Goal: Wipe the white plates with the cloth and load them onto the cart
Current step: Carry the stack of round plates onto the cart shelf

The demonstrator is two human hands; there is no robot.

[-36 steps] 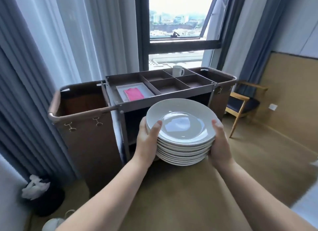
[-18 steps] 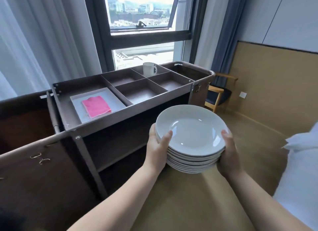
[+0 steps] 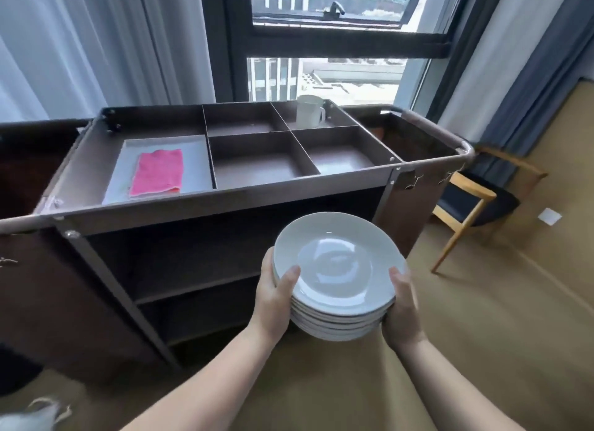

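White plates (image 3: 337, 270), a stack of several, sit in mid-air between both hands, low in front of the cart (image 3: 225, 202), by its front right corner & level w/ the open shelves (image 3: 193, 289). Change vs. a sec ago: the cart was further off and seen at an angle; now it fills the view almost square-on, so the person has walked the stack right up to it. The stack itself looks the same, nothing taken off or put down. For the task that prob. means the carry is nearly over, but no plate is wiped or loaded yet. The pink cloth (image 3: 157, 172) lies untouched on the pale tray (image 3: 193, 148) in the top's left compartment, well apart from both hands. A mug (image 3: 308, 111) stands in the back right compartment; the other compartments show nothing. Left hand (image 3: 273, 299) grips the stack's left side, thumb (image 3: 291, 276) hooked over the top rim, fingers tucked below, mostly hidden. Right hand (image 3: 403, 311) mirrors it on the right side, thumb (image 3: 397, 278) on the rim. Both are clamped on, neither free for the cloth, so the stack prob. has to be parked first.
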